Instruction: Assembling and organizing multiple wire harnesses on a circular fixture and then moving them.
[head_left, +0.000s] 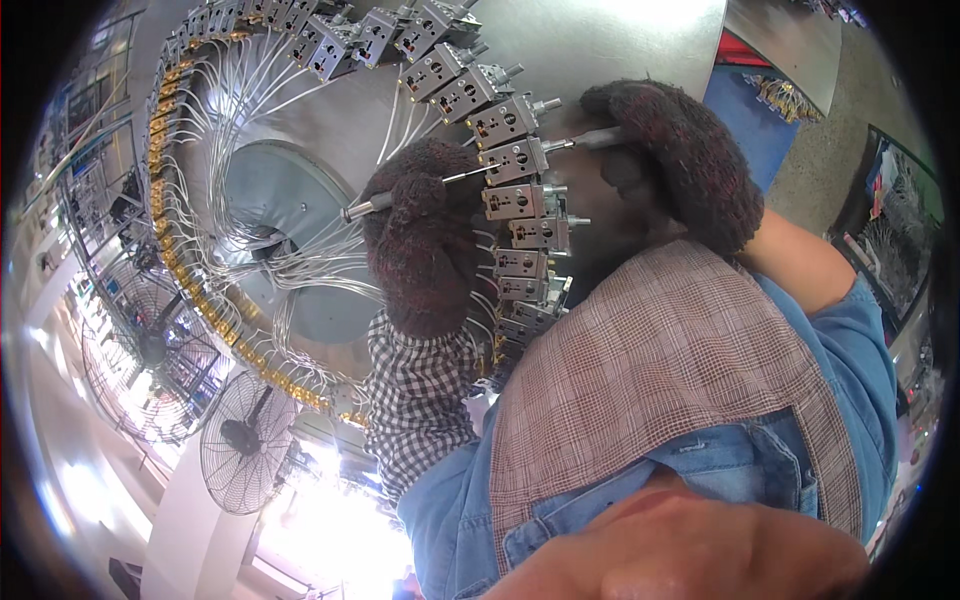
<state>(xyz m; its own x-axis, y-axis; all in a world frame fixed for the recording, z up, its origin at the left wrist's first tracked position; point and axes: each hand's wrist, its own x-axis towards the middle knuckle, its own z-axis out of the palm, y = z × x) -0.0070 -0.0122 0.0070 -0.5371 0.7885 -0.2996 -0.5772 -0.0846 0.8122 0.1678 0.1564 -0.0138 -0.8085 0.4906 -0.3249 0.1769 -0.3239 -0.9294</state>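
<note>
My left hand (420, 245), in a dark knitted glove, is closed around a thin-shafted screwdriver-like tool (368, 207). The shaft reaches right to the face of a metal block (513, 162) with round holes, one of several such blocks in a curved row. On the block's other side, my gloved right hand (690, 160) is closed on a grey-handled tool (598, 138). Its narrow metal tip meets or nearly meets the rod sticking out of that same block. The fingertips of both hands are partly hidden by the gloves.
The blocks ring a large round metal table (620, 45). White wires (325, 265) run from them to a hub near a grey disc (270, 185). Brass-coloured fittings (215, 310) line the far left rim. Standing fans (240, 435) are at lower left, a blue panel (745, 115) at right.
</note>
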